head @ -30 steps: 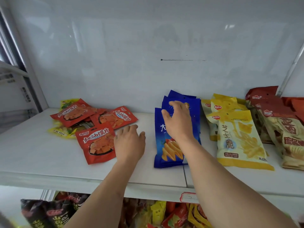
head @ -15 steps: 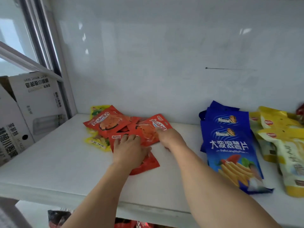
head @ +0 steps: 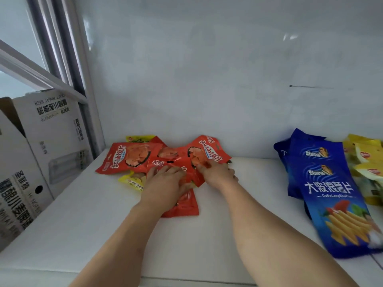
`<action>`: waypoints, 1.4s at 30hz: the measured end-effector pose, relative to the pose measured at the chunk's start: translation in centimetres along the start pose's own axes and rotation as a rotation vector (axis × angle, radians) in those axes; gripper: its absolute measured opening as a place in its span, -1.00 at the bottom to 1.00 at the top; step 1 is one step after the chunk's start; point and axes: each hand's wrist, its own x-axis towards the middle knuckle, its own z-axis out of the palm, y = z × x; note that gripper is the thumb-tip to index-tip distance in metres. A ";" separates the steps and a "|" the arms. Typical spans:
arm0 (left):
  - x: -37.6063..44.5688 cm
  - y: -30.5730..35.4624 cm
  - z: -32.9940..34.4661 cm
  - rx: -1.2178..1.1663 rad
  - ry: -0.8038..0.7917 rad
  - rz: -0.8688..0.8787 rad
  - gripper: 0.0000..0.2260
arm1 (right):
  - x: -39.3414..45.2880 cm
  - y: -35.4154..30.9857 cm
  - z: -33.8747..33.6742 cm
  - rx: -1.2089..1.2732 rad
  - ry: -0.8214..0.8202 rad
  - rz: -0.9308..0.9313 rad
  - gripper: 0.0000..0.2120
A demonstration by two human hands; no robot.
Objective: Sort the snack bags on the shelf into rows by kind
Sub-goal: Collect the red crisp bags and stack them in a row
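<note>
Two hands are working in the pile of red snack bags at the back left of the white shelf. The left hand is lying palm-down on the nearest red bag, its fingers nearly straight and slightly spread, pressing the bag flat rather than gripping it. The right hand is reaching to the lower corner of the right red bag; its fingers are curling at that bag's edge, but whether they are pinching it or only touching it cannot be told. A third red bag is lying tilted to the left, overlapping small yellow bags beneath the pile. The red bags are glossy, with white lettering and a picture of orange slices. Well apart on the right, blue chip bags are lying in an overlapping row, with yellow bags just beyond them. A printed cardboard box is standing left of the shelf. Compared with half a second ago, the right hand is sitting further onto the right red bag, while the left hand is staying on the nearest one.
</note>
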 end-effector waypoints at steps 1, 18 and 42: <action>0.0 -0.4 0.1 -0.006 0.013 0.005 -0.37 | 0.1 -0.1 0.0 0.014 -0.001 0.000 -0.40; -2.4 -3.5 -2.1 -0.105 0.023 -0.484 -0.30 | 1.0 -1.6 3.0 0.240 0.283 0.186 0.06; -5.0 -0.9 -4.9 -0.220 -0.126 -0.617 -0.06 | -0.6 -0.3 1.9 0.119 0.320 0.063 0.11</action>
